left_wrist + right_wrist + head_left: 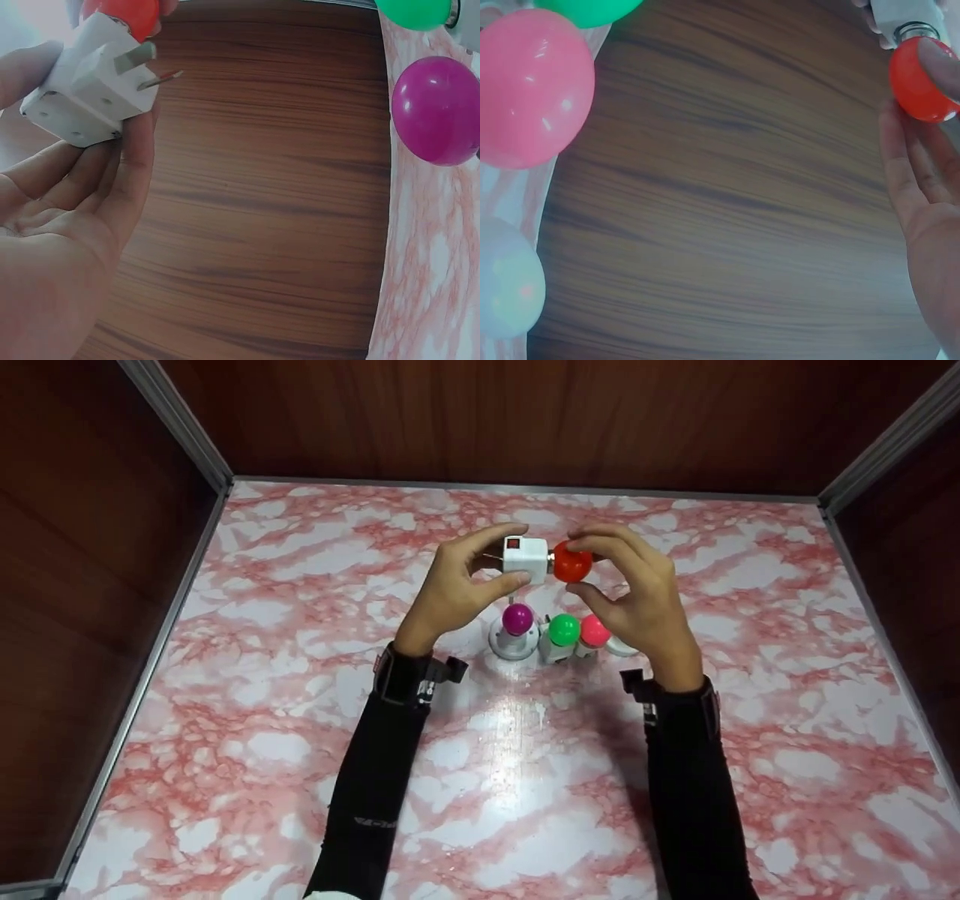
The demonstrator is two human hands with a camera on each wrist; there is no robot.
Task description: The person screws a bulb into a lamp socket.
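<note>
My left hand (457, 585) grips a white plug-in bulb socket (526, 556) between thumb and fingers, its small red switch facing up. Two metal prongs (139, 56) stick out of the socket in the left wrist view. At its other end is a red light bulb (573, 564), with the metal base at the socket's mouth. Thumb and fingertips of my right hand (637, 592) pinch the red bulb's round glass from the right. In the right wrist view a strip of the bulb's metal base (916, 31) shows beside the socket.
Below the hands, a purple bulb (517, 619) stands in a round white base on the marbled table (480, 780). Beside it are a green bulb (564, 630) and a pink bulb (595, 631). A white bulb (510, 277) is partly behind my right hand. Dark wood panels (480, 420) wall the table.
</note>
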